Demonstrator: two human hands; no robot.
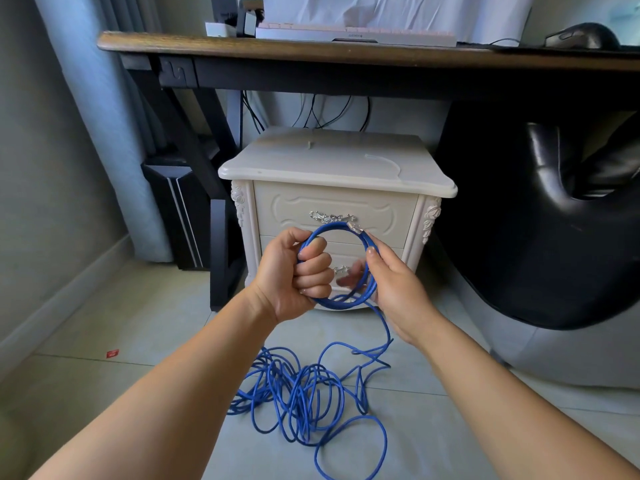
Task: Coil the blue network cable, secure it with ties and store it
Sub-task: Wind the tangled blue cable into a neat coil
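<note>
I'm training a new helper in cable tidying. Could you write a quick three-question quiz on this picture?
1. True or false: the left hand and the right hand both hold the small coil.
2. Most of the blue cable is: A wound into the coil; B tangled on the floor; C draped over a forearm.
3. Fill in: the plug sits at the coil's ____.

Key: 1 true; 2 B; 3 top.
</note>
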